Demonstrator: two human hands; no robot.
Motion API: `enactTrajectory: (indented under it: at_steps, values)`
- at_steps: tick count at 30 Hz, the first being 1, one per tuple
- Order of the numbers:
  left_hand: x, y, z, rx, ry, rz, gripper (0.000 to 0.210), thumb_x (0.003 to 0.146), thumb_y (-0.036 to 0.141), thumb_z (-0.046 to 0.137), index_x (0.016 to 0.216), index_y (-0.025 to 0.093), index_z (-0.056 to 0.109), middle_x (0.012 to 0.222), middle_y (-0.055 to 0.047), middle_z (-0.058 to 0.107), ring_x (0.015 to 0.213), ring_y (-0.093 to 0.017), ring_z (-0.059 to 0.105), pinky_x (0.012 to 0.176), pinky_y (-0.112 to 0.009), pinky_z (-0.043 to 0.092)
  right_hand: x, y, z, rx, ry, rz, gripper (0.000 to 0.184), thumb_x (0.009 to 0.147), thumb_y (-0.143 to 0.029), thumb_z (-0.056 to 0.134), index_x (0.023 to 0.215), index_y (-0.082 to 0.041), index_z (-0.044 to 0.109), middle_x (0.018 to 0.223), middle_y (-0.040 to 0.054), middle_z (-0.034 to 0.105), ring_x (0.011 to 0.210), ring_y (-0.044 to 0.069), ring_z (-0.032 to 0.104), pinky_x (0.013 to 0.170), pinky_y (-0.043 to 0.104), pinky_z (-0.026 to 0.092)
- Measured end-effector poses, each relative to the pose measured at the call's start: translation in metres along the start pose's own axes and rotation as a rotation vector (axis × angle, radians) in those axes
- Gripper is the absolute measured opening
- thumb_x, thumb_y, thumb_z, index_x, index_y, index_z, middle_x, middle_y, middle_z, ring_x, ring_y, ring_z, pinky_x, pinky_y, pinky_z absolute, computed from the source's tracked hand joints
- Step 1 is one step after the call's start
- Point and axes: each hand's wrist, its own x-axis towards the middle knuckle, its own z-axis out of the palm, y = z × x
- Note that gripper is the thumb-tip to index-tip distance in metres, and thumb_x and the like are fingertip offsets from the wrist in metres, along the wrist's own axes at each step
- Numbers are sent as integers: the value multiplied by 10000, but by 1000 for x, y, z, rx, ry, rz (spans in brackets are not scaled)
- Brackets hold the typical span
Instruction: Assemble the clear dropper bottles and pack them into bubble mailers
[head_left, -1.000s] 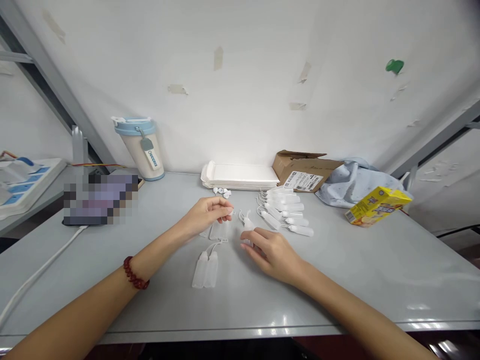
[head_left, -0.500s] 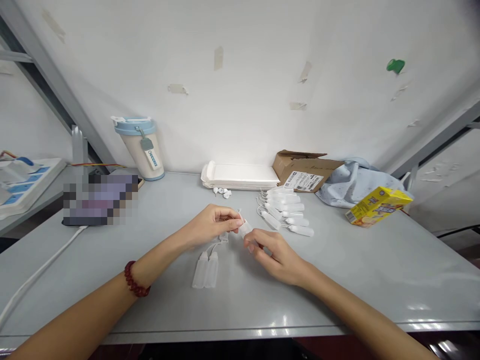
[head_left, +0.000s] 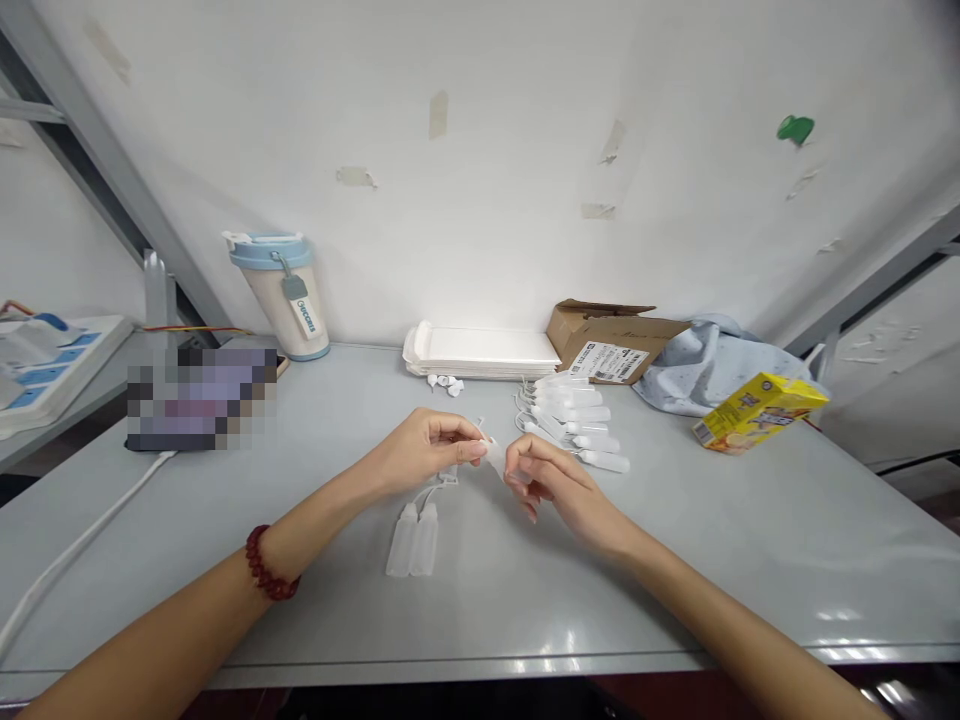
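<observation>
Between my hands is a small translucent plastic bottle [head_left: 495, 457], tilted above the table and partly covered by fingers. The thumb and fingers of my left hand [head_left: 431, 452] pinch its upper end. My right hand [head_left: 551, 480] closes around its lower body, with the other fingers curled. Just below my left hand lie two similar bottles [head_left: 411, 540] side by side, with thin white strips running from their necks. Another small clear piece [head_left: 448, 474] is half hidden under my left hand. Beyond my right hand lies a group of several such bottles [head_left: 574, 412] with looped strips.
At the back stand white flat boxes [head_left: 487, 350], small white caps [head_left: 446, 384] and an open cardboard box [head_left: 611, 340]. A pale blue cloth [head_left: 697, 365] and yellow carton [head_left: 757, 412] are on the right. A tumbler [head_left: 285, 300] and a blurred phone [head_left: 199, 400] with cable occupy the left.
My right hand has shifted slightly up and to the right along the bottle, and its fingers have curled differently. My left hand keeps its pinch in nearly the same place.
</observation>
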Motion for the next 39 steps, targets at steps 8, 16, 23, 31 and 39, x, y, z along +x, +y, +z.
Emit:
enactTrajectory:
  at_steps: [8, 16, 23, 31, 39]
  values:
    - [-2, 1, 5, 114, 46, -38, 342, 792, 419, 533, 565, 165, 561, 546, 24, 524, 513, -99, 445, 501, -219, 345, -1, -1, 2, 25, -11, 2, 171, 901, -339, 388, 837, -204, 471, 700, -29, 402, 566, 88, 371, 517, 218, 362]
    - [-4, 3, 7, 74, 68, -43, 276, 773, 432, 556, 698, 172, 612, 634, 20, 532, 541, -98, 451, 517, -216, 373, -1, 0, 1, 211, -36, 52, 143, 887, -349, 432, 854, -212, 450, 702, -33, 398, 545, 80, 356, 498, 217, 359]
    - [-4, 3, 6, 22, 56, -7, 222, 745, 372, 614, 854, 179, 625, 865, -17, 573, 667, -115, 496, 577, -224, 415, 2, 3, -3, 321, -15, 95, 130, 892, -331, 435, 852, -208, 451, 674, -40, 398, 513, 65, 334, 491, 211, 344]
    - [-6, 8, 4, 39, -37, -38, 287, 802, 406, 546, 691, 148, 604, 632, 18, 525, 568, -92, 452, 546, -223, 387, 0, -2, 0, 302, -41, 82, 126, 891, -321, 445, 844, -205, 462, 675, -34, 400, 528, 72, 341, 495, 215, 344]
    - [-5, 7, 3, 6, 7, -27, 255, 730, 379, 644, 868, 165, 652, 796, -10, 593, 618, -103, 509, 560, -222, 429, 1, 1, -3, 356, -41, 105, 115, 873, -323, 471, 841, -212, 470, 659, -42, 397, 498, 63, 323, 478, 203, 340]
